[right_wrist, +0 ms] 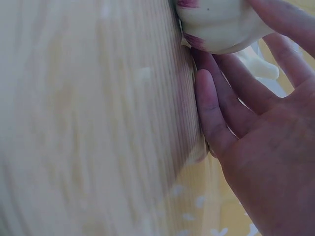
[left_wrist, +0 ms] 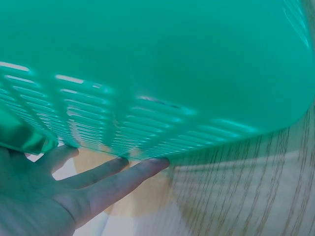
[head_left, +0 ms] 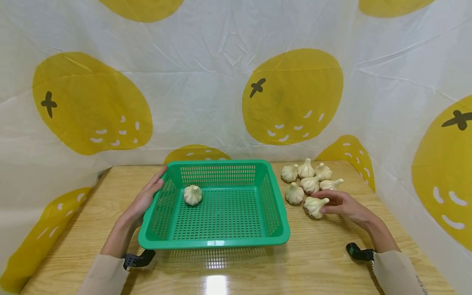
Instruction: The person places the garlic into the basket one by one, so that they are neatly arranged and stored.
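A green plastic basket [head_left: 215,244] with slotted walls sits in front of me, one garlic bulb [head_left: 193,195] inside near its left wall. My left hand [head_left: 141,203] lies along the basket's left side, fingers stretched out; the left wrist view shows its fingertips [left_wrist: 156,164] against the slotted outer wall. To the right of the basket, my right hand [head_left: 344,207] holds a garlic bulb [head_left: 313,207] between thumb and fingers, low over the table. Purple streaks mark this bulb [right_wrist: 221,24] in the right wrist view, where the other fingers extend beneath it.
Several more garlic bulbs [head_left: 309,184] stand and lie in a cluster right of the basket, just beyond my right hand. The wooden table [head_left: 313,262] ends at a white curtain [head_left: 199,106] with big yellow fruit prints, which also runs along both sides.
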Tool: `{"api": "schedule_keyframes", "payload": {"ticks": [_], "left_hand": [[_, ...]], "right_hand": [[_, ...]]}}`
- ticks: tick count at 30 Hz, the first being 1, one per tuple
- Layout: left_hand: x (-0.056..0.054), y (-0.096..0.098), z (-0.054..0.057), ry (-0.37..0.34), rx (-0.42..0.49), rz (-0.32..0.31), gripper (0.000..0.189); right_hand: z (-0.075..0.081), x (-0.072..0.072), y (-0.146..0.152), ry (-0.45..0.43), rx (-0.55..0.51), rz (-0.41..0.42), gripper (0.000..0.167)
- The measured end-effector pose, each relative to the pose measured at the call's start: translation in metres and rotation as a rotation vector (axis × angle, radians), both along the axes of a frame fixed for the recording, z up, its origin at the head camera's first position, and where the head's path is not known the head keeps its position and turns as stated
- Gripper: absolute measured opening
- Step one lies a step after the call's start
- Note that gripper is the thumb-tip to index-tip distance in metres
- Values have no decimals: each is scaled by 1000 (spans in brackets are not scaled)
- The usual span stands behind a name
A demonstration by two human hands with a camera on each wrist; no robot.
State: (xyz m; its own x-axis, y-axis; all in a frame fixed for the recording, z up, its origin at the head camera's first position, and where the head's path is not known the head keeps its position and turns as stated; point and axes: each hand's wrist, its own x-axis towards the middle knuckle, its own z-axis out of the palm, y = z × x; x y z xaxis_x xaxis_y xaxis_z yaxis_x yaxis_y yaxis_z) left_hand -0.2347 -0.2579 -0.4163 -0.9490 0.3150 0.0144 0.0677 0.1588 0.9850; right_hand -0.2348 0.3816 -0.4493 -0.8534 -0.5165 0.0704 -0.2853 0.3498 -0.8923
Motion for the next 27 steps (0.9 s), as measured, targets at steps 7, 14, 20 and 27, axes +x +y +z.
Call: {"api": "schedule_keyframes", "payload": {"ticks": [7,14,20,27], "left_hand": [[1,2,0,-13,-1,9,62],[0,2,1,-15,5,11,62],[-1,1,0,-10,8,6,62],[0,2,0,-19,16,7,62]], "right_hand": [[2,2,-2,4,27,-19,44],[7,4,-3,48,57,-59,40],[18,7,-6,86,103,-85,41],[30,11,-10,109,61,-76,40]]}}
